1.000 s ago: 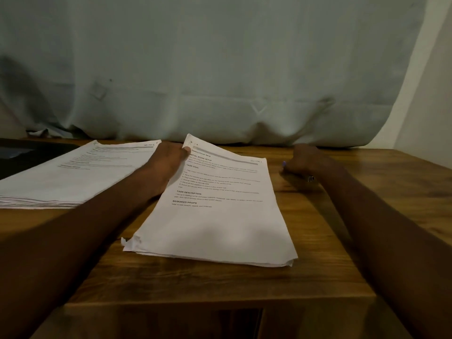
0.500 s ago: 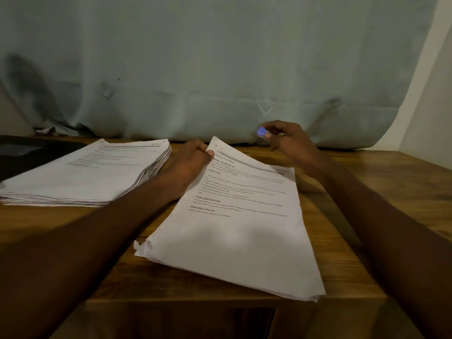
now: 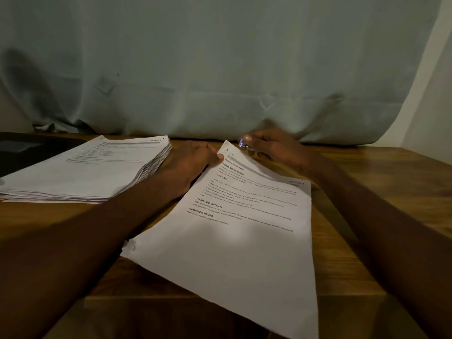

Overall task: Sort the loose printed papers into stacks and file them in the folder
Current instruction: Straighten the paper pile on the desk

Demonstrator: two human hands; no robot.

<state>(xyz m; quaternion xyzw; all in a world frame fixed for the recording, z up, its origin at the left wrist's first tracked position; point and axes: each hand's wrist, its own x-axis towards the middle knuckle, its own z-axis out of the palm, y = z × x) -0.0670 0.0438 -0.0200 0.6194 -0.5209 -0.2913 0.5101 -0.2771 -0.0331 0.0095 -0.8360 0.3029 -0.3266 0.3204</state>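
Observation:
A thin bundle of printed papers (image 3: 232, 253) lies slanted on the wooden table (image 3: 381, 189), its near end hanging past the front edge. My left hand (image 3: 190, 162) pinches the bundle's far left corner, thumb on top. My right hand (image 3: 274, 148) pinches a small purple clip-like object (image 3: 241, 143) right at that same raised corner. What the small object is exactly cannot be told. A thick stack of printed papers (image 3: 85, 167) sits to the left.
A dark flat item (image 3: 24, 152), possibly the folder, lies at the far left behind the thick stack. A pale curtain (image 3: 220, 69) hangs along the table's back edge. Bare wood shows to the right of the bundle.
My right hand lifted off the table at the right with the small purple object and brought it left to the bundle's far corner. The bundle slid toward me and turned.

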